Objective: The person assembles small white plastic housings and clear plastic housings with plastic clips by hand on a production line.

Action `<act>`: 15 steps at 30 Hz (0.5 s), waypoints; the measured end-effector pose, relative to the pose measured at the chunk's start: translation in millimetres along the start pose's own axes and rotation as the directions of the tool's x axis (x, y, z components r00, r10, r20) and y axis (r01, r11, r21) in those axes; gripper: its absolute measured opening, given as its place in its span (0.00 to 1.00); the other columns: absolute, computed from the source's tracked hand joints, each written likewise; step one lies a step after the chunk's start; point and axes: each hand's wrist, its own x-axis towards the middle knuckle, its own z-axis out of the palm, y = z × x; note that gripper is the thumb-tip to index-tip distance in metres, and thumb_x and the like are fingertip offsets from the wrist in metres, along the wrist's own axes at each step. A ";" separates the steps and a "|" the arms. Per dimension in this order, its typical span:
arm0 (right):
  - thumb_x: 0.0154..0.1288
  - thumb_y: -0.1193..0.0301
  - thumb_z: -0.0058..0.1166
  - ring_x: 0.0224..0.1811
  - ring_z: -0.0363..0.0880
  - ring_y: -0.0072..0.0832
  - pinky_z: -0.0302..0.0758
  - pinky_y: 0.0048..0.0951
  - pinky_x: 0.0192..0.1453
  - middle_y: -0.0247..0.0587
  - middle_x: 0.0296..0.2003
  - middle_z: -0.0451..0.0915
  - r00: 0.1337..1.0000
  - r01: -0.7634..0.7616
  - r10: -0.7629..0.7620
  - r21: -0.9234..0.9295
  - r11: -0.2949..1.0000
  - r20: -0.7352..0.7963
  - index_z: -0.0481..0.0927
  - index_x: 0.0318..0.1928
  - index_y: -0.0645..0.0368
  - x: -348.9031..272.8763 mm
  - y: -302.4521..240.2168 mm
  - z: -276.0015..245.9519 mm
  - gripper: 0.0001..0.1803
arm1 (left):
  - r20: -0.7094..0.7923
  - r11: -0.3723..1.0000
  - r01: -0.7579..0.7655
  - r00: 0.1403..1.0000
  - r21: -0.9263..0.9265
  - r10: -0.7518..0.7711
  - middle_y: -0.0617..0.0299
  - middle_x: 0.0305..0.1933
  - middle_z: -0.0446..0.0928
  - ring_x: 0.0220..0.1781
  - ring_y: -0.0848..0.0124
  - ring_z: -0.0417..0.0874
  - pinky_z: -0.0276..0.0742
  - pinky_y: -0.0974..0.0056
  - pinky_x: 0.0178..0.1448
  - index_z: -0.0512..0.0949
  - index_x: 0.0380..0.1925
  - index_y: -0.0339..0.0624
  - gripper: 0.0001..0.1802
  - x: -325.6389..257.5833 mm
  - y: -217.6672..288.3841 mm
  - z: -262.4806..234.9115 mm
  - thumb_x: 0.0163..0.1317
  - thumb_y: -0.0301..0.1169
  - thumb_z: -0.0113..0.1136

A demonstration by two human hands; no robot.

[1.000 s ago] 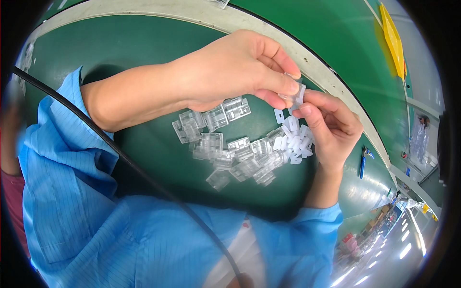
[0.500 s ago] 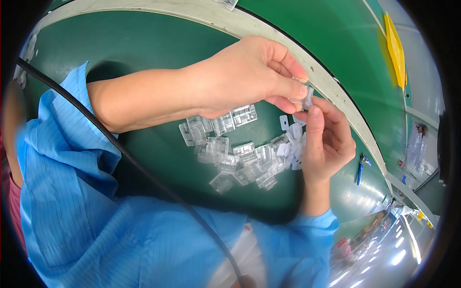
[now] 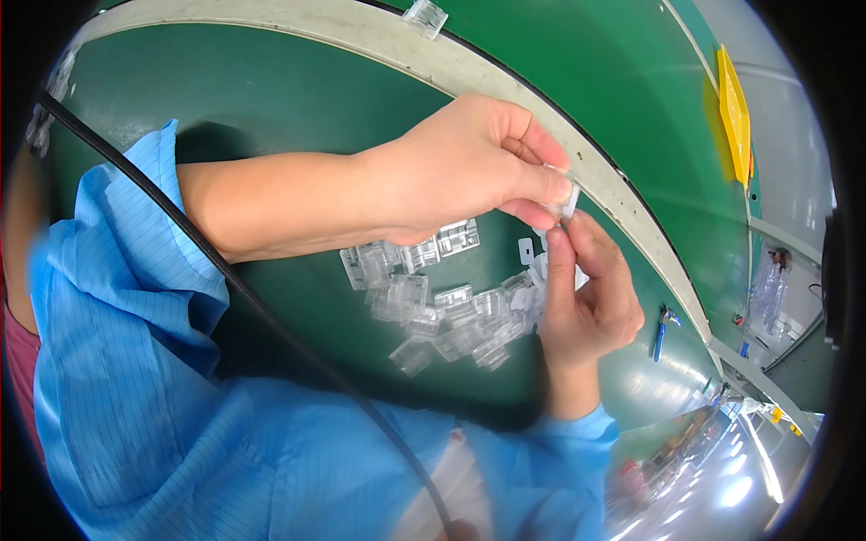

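Observation:
My left hand (image 3: 469, 162) pinches a small clear plastic block (image 3: 561, 209) between thumb and fingers, with a white piece (image 3: 573, 198) showing at its right side. Just below, my right hand (image 3: 591, 293) is closed in a pinch, thumb and forefinger at the lower end of that block. What lies between the right fingertips is hidden. Several clear plastic blocks (image 3: 400, 296) lie loosely heaped on the green work surface (image 3: 298, 77) under my left forearm. Small white flat tabs with a slot (image 3: 526, 251) are piled beside them, partly behind my right hand.
A pale raised rim (image 3: 397, 54) curves along the far side, with another clear block (image 3: 426, 18) on it. A blue-handled tool (image 3: 661, 335) lies right of my right hand. A black cable (image 3: 262, 307) crosses in front. A yellow tray-like object (image 3: 734, 117) stands far right.
The view has shifted, bringing the clear block on the far rim further into sight. My right hand has moved a little left and lower, still against the block in my left hand.

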 end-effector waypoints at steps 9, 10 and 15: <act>0.45 0.84 0.65 0.36 0.73 0.28 0.68 0.26 0.39 0.39 0.31 0.77 0.991 -0.116 0.129 0.253 0.961 -0.036 0.71 0.39 0.64 2.2 12.6 -2.5 0.20 | 0.003 0.999 0.007 1.000 -0.044 -0.007 0.58 0.37 0.77 0.38 0.72 0.80 0.77 0.69 0.44 0.74 0.39 0.35 0.11 -0.1 1.0 2.2 0.58 0.29 0.58; 0.45 0.84 0.65 0.35 0.73 0.27 0.68 0.25 0.37 0.39 0.32 0.76 0.989 -0.142 0.149 0.264 0.954 -0.006 0.68 0.42 0.64 1.0 11.5 -3.5 0.23 | 0.007 0.999 0.006 1.000 -0.031 -0.006 0.58 0.37 0.77 0.38 0.72 0.80 0.77 0.70 0.43 0.74 0.38 0.36 0.11 -0.2 0.9 2.2 0.58 0.29 0.59; 0.46 0.85 0.63 0.35 0.73 0.25 0.67 0.23 0.36 0.41 0.33 0.75 0.994 -0.102 0.106 0.307 0.946 0.004 0.64 0.45 0.64 2.8 17.6 -7.3 0.27 | 0.065 0.997 -0.021 0.998 0.070 0.016 0.59 0.35 0.78 0.37 0.73 0.80 0.77 0.70 0.42 0.74 0.38 0.36 0.11 0.0 -0.6 -0.7 0.57 0.29 0.60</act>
